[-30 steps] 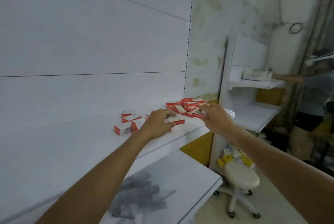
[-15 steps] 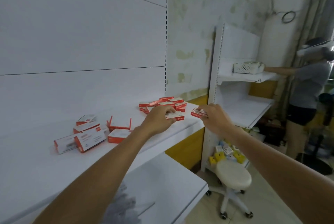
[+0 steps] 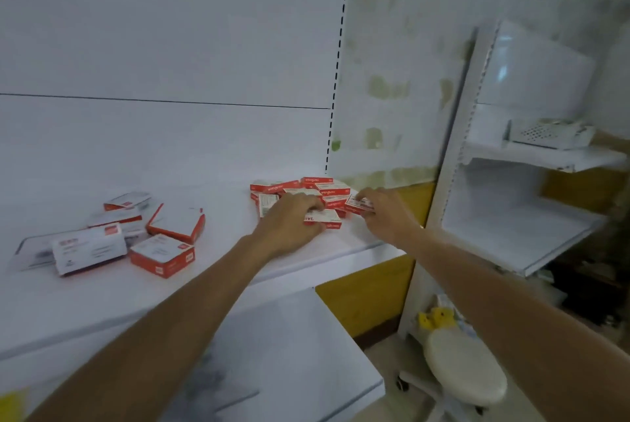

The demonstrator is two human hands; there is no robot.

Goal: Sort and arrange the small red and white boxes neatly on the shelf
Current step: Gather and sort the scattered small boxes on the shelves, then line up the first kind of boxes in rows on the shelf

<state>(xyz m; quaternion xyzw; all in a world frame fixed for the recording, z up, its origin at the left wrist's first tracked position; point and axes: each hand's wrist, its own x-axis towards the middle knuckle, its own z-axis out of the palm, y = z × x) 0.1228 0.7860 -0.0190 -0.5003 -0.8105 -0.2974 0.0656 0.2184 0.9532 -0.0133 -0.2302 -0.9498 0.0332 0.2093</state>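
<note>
On the shelf (image 3: 221,261), at 1 o'clock in the head view, the small boxes (image 3: 308,187) lie heaped. The left hand (image 3: 289,222) curls round the front box (image 3: 325,218); the right hand (image 3: 387,213) pinches an end box (image 3: 358,205). They look like light, stiff card, best taken by the long edges.

Small red-and-white boxes (image 3: 318,185) in a loose heap on white shelf (image 3: 223,220)
</note>
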